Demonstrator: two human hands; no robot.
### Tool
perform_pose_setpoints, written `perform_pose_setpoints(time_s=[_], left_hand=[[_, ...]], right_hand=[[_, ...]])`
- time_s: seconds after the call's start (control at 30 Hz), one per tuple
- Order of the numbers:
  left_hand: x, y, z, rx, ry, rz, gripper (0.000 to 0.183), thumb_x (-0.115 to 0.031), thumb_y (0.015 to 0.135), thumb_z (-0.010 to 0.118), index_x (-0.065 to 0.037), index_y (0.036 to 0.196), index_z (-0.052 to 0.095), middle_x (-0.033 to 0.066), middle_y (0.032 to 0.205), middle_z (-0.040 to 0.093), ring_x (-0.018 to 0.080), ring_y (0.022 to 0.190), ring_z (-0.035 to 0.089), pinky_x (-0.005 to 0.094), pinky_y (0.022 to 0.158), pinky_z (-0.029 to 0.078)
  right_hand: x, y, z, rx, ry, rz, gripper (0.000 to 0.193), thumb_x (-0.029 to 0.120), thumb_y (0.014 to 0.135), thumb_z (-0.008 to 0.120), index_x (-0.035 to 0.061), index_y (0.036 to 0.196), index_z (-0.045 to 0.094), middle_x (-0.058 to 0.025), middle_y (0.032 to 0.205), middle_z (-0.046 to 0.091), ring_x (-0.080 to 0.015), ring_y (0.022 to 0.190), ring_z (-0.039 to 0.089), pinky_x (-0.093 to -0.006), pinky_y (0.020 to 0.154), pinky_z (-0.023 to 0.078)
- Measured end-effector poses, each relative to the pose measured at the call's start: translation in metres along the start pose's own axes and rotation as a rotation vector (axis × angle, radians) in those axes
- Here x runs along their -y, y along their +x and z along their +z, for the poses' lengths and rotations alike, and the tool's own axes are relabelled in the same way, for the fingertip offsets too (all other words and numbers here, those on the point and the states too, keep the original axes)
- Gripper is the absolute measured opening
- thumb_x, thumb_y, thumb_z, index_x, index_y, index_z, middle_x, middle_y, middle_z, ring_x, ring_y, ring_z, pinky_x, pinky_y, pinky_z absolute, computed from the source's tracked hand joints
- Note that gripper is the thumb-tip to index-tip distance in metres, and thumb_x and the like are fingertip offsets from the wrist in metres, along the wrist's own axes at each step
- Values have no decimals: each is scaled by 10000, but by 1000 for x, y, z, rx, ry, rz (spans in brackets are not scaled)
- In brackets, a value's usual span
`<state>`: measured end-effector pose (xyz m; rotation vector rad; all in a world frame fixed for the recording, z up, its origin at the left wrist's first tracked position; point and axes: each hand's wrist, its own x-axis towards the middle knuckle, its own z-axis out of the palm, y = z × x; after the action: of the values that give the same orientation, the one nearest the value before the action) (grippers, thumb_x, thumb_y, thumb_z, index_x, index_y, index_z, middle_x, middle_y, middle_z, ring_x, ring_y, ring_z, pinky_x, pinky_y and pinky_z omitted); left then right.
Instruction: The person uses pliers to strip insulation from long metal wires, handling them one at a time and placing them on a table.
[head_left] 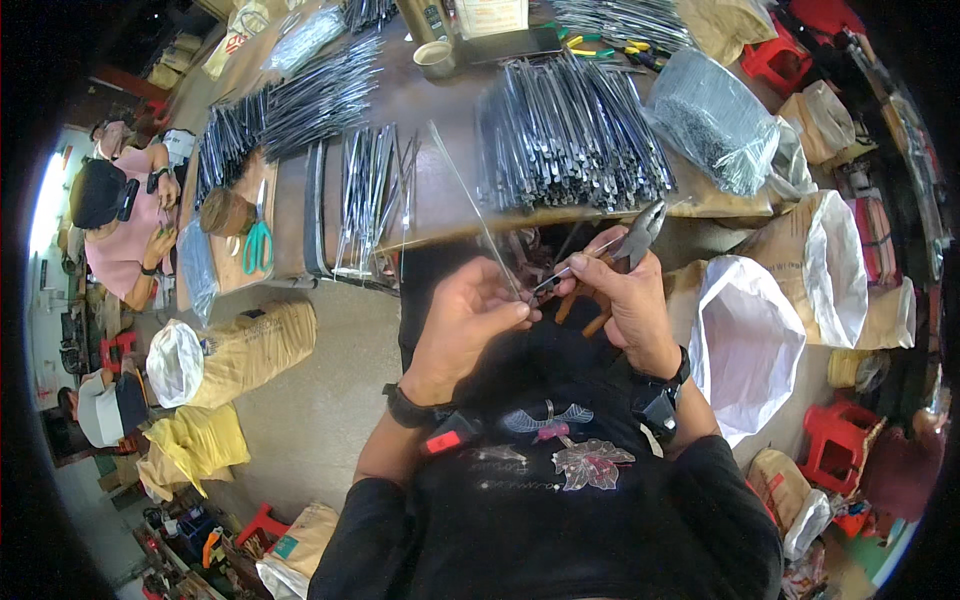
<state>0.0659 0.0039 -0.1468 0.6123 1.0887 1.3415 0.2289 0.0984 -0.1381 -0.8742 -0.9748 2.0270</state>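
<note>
Fabric of your black shirt (pixel 540 520), with its flower print, is filling the lower view, and a dark band (pixel 415 408) is circling your left wrist. Just beyond, your left hand (pixel 462 320) is pinching, thumb nearly closed against the fingertips, one end of a slim metal strip (pixel 467 190) that is slanting up toward the table. Your right hand (pixel 637 300) is keeping thumb and forefinger together on a dark thin piece (pixel 556 279); you cannot tell whether it is joining the strip. That hand is also carrying pliers (pixel 643 238), their head pointing up past it and their orange handles showing below.

Beside you on the right, a white-lined sack (pixel 748 345) is standing open. Ahead, the brown table (pixel 437 222) is bearing a small bunch of strips (pixel 365 190) to the left and a dense pile of strips (pixel 570 130) nearer the middle, with a plastic-wrapped bundle (pixel 712 120) lying to its right. Teal-handled scissors (pixel 258 245) are resting near the left edge. Farther back, a cup (pixel 435 60) is standing; at far left, a person in pink (pixel 122 225) is sitting, both hands raised.
</note>
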Motion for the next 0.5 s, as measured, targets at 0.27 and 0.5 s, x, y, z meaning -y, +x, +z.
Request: perform_pose_setpoints(time_s=[0.27,0.5], left_hand=[[2,3,1,-34,107,127,201,33,743,655,-20,903,548,82,804,635,147,719,633,262,647,539],[-1,5,-5,-108,208,39,141,17,750,657,10,875,591,110,788,653,164,711,649,263,625,546]], right_hand=[[-9,1,-1,15,-59,-78,158,-5,757,648,-2,822,504,-135,749,617,-188,648,609,-293,610,509],[-22,9,9,75,-97,-78,194,-15,759,639,-26,914,522,-121,738,609,-175,633,603,-296,604,513]])
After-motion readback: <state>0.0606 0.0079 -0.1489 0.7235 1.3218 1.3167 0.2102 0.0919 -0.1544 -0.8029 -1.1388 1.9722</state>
